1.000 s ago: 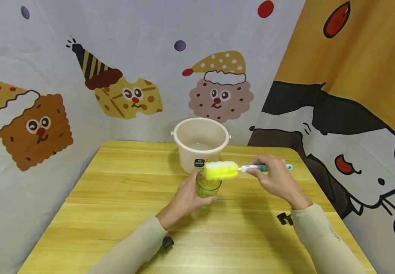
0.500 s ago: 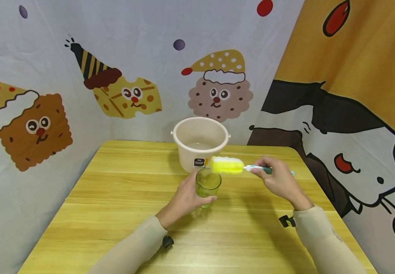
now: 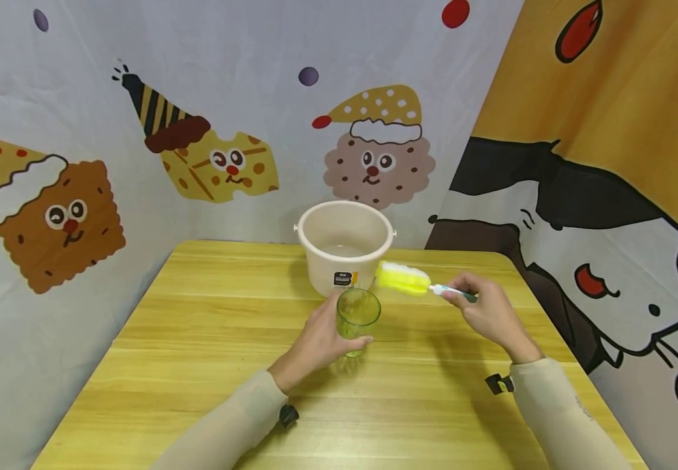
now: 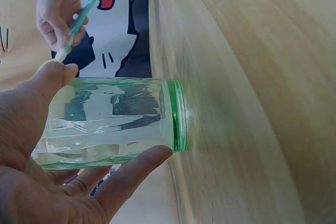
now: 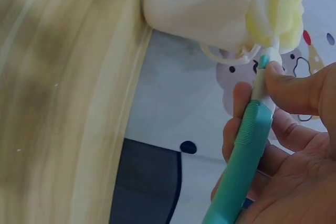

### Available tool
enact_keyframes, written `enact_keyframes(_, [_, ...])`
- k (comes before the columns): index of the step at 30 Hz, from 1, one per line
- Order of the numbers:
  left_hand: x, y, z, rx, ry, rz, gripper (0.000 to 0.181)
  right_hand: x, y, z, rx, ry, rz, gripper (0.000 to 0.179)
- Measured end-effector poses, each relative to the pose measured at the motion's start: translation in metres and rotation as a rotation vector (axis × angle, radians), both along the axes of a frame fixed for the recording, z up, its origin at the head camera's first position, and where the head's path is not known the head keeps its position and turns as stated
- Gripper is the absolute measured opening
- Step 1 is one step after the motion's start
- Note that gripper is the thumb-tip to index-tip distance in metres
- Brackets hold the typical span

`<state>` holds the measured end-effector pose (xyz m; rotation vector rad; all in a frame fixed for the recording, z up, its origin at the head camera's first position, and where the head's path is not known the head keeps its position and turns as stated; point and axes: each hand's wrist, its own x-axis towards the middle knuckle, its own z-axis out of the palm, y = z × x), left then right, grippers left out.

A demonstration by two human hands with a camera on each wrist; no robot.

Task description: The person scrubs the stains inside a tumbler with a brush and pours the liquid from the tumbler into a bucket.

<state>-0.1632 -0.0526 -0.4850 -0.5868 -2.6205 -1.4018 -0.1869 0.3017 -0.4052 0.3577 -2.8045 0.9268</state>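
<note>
My left hand [image 3: 321, 336] holds a clear green drinking glass [image 3: 359, 316] upright, thumb on the near side and fingers around the far side. In the left wrist view the base of the glass [image 4: 115, 121] is at or just above the tabletop; I cannot tell which. My right hand [image 3: 485, 310] grips a bottle brush [image 3: 403, 279] by its teal and white handle [image 5: 241, 156]. The brush's yellow and white sponge head [image 5: 275, 9] points left, in the air to the upper right of the glass and apart from it.
A cream bucket [image 3: 344, 258] with a dark label stands at the back of the wooden table [image 3: 198, 365], just behind the glass. Cartoon-printed cloth [image 3: 245, 59] hangs behind the table and along its right side.
The brush has moved right, from over the glass's rim to beside the bucket, with my right hand shifting right too. The left hand and glass stay nearly where they were.
</note>
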Motion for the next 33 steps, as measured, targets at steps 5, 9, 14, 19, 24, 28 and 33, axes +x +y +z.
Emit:
enact_keyframes(5, [0.001,0.0,0.0,0.012,0.001,-0.003,0.104,-0.001,0.007,-0.006,0.007,-0.064,-0.019,0.014])
enact_keyframes(9, [0.001,0.0,0.001,0.007,0.008,-0.002,0.104,-0.002,0.015,-0.012,0.015,-0.104,-0.037,0.016])
enact_keyframes(14, [0.001,0.0,0.001,-0.003,0.014,0.008,0.104,-0.006,0.025,-0.02,0.027,-0.13,-0.044,0.017])
enact_keyframes(19, [0.001,0.0,0.001,0.0,0.001,0.008,0.106,-0.008,0.03,-0.028,0.03,-0.157,-0.05,0.016])
enact_keyframes(24, [0.001,0.001,0.001,0.0,-0.002,0.006,0.107,-0.011,0.035,-0.035,0.037,-0.186,-0.066,0.02])
enact_keyframes(28, [0.001,0.001,0.001,-0.002,-0.001,0.007,0.107,-0.012,0.038,-0.039,0.041,-0.208,-0.079,0.025])
enact_keyframes(33, [0.002,0.001,0.002,-0.002,-0.002,0.013,0.105,-0.013,0.041,-0.042,0.033,-0.23,-0.105,0.027])
